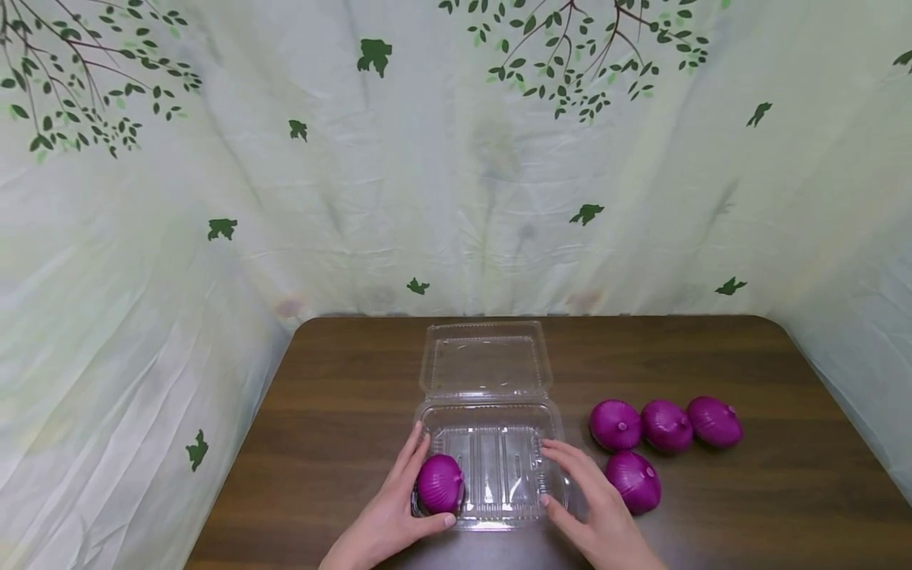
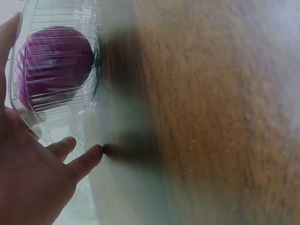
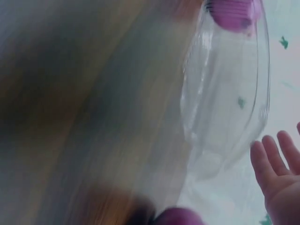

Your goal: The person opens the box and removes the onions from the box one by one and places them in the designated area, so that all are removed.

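Note:
A clear plastic clamshell container (image 1: 492, 475) lies on the table with its lid (image 1: 488, 360) folded back toward the wall. One red onion (image 1: 439, 484) sits inside at the left end; through the ribbed plastic the same onion (image 2: 56, 65) shows in the left wrist view. Around that end my left hand (image 1: 388, 507) spreads, fingers along the outer left side and thumb by the front rim. My right hand (image 1: 594, 507) is at the opposite end, its fingertips right at the right rim. Its fingers are extended and separate in the right wrist view.
Several more red onions are grouped right of the container: one (image 1: 632, 481) beside my right hand, others in a row behind it, ending with an onion (image 1: 715, 421) farthest right. A leaf-printed cloth (image 1: 499, 198) hangs behind the brown wooden table (image 1: 342, 380).

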Motion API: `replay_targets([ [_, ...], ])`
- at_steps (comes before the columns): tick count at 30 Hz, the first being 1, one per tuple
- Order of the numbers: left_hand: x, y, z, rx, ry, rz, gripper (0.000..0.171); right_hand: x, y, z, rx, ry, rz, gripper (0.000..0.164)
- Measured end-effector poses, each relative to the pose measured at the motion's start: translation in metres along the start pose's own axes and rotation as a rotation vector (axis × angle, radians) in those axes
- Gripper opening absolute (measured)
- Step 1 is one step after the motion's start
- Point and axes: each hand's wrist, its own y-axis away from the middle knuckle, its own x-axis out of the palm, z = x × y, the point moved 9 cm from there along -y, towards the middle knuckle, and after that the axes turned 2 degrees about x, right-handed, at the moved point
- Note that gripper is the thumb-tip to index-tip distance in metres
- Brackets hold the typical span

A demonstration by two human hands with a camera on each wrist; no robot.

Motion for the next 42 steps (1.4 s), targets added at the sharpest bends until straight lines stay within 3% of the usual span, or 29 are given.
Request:
replay_targets([
  [7, -0.001, 0.0, -0.001, 0.001, 0.0, 0.002, 0.112, 0.036, -0.007, 0.004, 0.027, -0.019, 0.096, 0.066],
  [16, 0.003, 0.0, -0.001, 0.013, 0.01, 0.006, 0.111, 0.075, -0.014, 0.0, 0.176, -0.025, 0.272, 0.061],
  [20, 0.003, 0.0, -0.001, 0.019, 0.015, 0.002, 0.111, 0.091, -0.023, -0.001, 0.199, -0.042, 0.335, 0.055],
  [26, 0.001, 0.001, 0.0, 0.006, 0.016, 0.0, 0.111, 0.114, -0.035, -0.007, 0.264, -0.151, 0.408, 0.052],
  [42, 0.003, 0.001, 0.0, 0.018, 0.012, -0.001, 0.113, 0.145, -0.041, -0.01, 0.351, -0.279, 0.525, 0.069],
])
